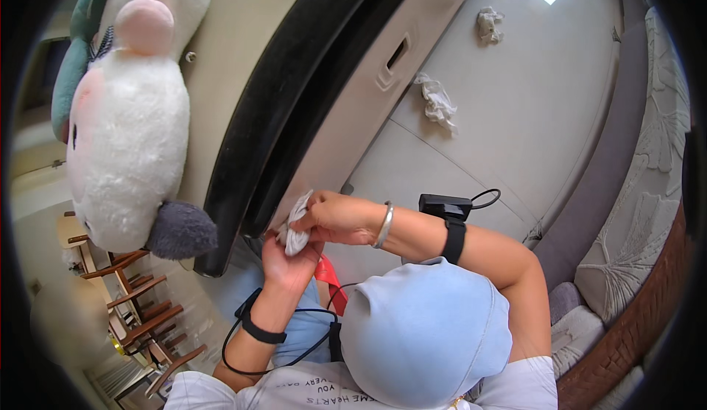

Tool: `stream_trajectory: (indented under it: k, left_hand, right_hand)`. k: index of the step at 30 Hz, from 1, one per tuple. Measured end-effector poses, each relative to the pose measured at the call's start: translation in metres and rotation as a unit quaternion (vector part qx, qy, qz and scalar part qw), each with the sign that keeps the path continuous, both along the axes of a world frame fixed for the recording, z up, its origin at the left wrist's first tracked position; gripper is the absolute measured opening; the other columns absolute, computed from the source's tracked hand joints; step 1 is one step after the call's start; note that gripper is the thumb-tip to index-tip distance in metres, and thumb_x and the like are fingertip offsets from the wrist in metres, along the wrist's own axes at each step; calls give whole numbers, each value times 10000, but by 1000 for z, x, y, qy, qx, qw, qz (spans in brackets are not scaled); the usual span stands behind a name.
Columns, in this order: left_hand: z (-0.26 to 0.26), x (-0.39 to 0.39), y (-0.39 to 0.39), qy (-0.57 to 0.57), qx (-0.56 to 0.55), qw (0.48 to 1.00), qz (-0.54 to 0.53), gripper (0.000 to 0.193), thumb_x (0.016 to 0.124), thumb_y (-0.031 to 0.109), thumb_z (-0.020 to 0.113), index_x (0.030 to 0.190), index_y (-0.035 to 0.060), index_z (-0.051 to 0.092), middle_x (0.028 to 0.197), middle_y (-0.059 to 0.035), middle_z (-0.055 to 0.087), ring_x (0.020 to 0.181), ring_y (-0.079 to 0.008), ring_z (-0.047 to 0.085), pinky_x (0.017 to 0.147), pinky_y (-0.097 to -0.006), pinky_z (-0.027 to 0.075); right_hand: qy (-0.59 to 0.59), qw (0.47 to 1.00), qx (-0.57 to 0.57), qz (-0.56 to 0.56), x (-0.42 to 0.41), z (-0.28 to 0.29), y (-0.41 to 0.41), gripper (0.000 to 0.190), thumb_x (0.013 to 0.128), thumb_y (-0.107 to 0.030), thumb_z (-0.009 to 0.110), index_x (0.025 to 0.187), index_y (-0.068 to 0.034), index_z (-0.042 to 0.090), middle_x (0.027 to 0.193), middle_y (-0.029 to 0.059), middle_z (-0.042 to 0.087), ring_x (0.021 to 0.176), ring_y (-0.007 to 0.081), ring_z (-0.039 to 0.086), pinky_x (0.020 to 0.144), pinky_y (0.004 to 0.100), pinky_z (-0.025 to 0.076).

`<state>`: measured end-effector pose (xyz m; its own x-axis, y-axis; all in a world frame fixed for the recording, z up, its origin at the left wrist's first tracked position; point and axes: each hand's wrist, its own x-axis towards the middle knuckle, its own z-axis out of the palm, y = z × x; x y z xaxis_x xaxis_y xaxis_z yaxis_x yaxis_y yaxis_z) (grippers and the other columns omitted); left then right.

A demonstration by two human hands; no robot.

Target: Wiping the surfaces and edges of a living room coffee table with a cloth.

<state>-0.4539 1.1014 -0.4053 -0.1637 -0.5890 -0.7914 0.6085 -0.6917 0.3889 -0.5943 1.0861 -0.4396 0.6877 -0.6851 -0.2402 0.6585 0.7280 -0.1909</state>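
Note:
A crumpled white cloth or tissue point(297, 234) is bunched between my two hands, beside the lower edge of a pale panel with black curved trim. My right hand point(337, 216), a silver bangle at its wrist, pinches the cloth from above and the right. Palm up, my left hand point(290, 261) holds it from below, its thumb against the left side and its other fingers partly hidden. Two more crumpled white pieces, one nearer point(439, 106) and one farther point(490, 26), lie on the tiled floor. Each forearm bears a black strap.
A large plush toy point(132, 133) lies at the left on a pale surface beside the black trim point(276, 95). Wooden chairs point(149, 310) are stacked at lower left. A patterned grey sofa point(624, 233) edges the right side. A light-blue cloth cap point(425, 332) covers the lower middle.

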Motion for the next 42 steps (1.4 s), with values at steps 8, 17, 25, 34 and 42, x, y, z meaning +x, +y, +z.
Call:
stream_trajectory:
  k: [8,17,25,34,42]
  left_hand:
    - [7,-5,6,73,77,994,-40,413,891,334,337,1199,76,429,1190,-102,485,1156,-231,421,977,-361,323]
    - [-9,-45,6,-44,-14,972,-232,337,892,207,471,1211,111,421,1134,-47,480,1027,-178,459,826,-323,427]
    - [-29,-27,10,-25,73,964,-253,223,884,95,453,1101,59,487,1061,-82,528,870,-152,519,617,-255,425]
    - [-23,-2,3,-118,105,959,-237,216,878,104,454,1082,44,496,1064,-107,539,907,-180,534,661,-286,450]
    - [-40,8,14,-126,157,942,-267,213,877,108,459,1075,43,497,1060,-107,540,916,-184,533,672,-291,449]
  right_hand:
    - [84,988,-109,-70,-73,51,-8,220,833,-123,565,951,61,540,931,74,593,867,127,564,756,228,439]
    - [514,709,-471,-103,-65,-33,42,310,713,-220,662,918,0,590,788,149,620,669,301,588,621,353,472]
    - [898,375,-198,-117,-168,-175,-10,249,753,-124,564,995,-70,557,837,101,556,836,269,554,703,355,479]
    - [891,192,-165,-376,-290,-181,-85,130,713,-106,582,834,-114,630,979,156,560,947,293,525,765,399,470]
    - [908,365,-129,-162,-335,-239,-73,192,671,-109,633,863,-101,634,945,135,588,946,255,548,792,333,462]
